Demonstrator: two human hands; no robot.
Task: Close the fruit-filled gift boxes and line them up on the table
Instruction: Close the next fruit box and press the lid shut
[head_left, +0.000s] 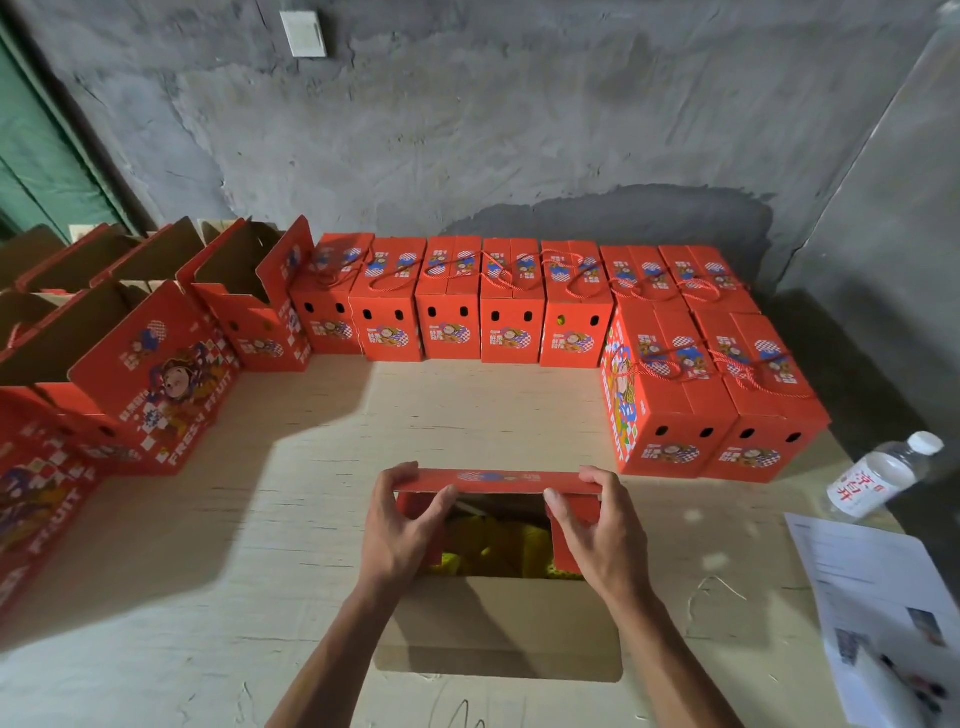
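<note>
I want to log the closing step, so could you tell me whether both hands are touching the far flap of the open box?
Touching. The head view shows the left hand and right hand each pinching the far flap at its ends.

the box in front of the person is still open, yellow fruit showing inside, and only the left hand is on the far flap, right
Not quite. The head view shows both hands on the far flap: the left hand pinches its left end and the right hand pinches its right end. The rest holds: the box is still open, with yellow fruit showing inside.
</note>
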